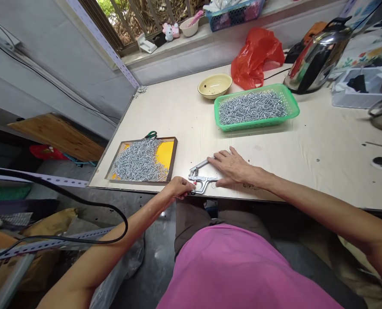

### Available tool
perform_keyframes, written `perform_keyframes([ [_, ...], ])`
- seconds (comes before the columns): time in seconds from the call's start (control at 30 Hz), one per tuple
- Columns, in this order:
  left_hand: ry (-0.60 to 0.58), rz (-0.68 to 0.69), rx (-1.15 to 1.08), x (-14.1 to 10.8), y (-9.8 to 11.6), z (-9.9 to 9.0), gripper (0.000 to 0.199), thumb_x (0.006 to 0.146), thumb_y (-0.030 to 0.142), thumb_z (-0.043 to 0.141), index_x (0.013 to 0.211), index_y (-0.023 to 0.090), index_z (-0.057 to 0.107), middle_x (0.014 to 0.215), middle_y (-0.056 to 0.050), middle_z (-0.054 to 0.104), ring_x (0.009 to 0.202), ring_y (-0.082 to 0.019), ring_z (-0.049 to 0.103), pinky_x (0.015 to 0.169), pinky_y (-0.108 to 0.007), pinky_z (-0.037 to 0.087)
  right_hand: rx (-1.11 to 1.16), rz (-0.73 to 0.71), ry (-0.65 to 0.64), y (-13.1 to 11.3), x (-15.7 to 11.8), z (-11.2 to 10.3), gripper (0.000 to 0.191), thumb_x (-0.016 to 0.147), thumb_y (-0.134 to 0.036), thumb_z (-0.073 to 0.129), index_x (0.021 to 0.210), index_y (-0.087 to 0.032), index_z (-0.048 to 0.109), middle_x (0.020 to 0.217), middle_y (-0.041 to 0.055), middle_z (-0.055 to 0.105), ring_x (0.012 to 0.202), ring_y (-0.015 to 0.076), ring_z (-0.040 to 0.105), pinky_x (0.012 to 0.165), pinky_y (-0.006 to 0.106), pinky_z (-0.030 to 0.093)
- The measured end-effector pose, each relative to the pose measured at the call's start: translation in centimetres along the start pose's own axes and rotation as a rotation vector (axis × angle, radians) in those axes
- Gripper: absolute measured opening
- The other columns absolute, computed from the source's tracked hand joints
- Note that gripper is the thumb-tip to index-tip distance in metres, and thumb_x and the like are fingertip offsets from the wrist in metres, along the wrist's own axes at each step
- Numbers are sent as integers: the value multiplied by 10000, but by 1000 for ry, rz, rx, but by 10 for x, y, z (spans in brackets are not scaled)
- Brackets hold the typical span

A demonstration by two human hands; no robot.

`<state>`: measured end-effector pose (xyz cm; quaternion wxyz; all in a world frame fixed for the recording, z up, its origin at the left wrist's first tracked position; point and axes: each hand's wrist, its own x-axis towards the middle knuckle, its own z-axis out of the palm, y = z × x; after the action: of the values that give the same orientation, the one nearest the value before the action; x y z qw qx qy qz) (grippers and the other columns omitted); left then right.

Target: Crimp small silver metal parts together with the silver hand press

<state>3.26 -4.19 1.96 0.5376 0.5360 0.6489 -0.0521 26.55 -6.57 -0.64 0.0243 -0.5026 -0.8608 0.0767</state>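
A silver metal hand tool [204,180] with two spread handles and a small spring lies at the table's front edge. My left hand [179,187] is closed in a pinch at the tool's left end, beside a small red part [195,183]. What its fingertips hold is too small to make out. My right hand [234,167] lies over the free ends of the handles, fingers stretched and spread, thumb by the lower handle. Left of the tool, a shallow dark-rimmed tray [174,159] with a yellow bottom carries a heap of silver screws [139,161].
Farther back stands a green plastic basket [258,125] full of screws [252,107]. Behind it are a cream enamel bowl [215,86], a red plastic bag [257,56] and a steel kettle [318,58]. Green-handled scissors [151,134] touch the tray's back edge.
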Motion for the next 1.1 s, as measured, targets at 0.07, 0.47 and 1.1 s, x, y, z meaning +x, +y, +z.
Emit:
perform_keyframes([
  [0.07, -4, -10, 4, 1, 0, 0, 359, 667, 405, 751, 546, 142, 539, 410, 62, 444, 365, -46, 371, 379, -181, 274, 4, 1, 14, -1, -3, -1, 821, 718, -601, 672, 1368, -169, 416, 1218, 171, 559, 1115, 348, 471, 993, 592, 262],
  [0.47, 439, 621, 644, -3, -2, 17, 229, 827, 347, 614, 942, 156, 667, 972, -83, 647, 943, -215, 581, 827, -320, 458, 67, 40, 73, -15, -9, 3, 556, 844, -395, 628, 1329, -190, 451, 1101, 123, 631, 1018, 283, 514, 863, 405, 293],
  [1.1, 339, 781, 1001, 30, 40, 28, 268, 853, 424, 614, 1019, 220, 668, 962, -46, 630, 962, -224, 529, 706, -310, 432, 89, 183, -169, -20, 3, -20, 193, 932, -273, 512, 1001, -153, 645, 1004, 110, 637, 954, 221, 558, 687, 294, 382],
])
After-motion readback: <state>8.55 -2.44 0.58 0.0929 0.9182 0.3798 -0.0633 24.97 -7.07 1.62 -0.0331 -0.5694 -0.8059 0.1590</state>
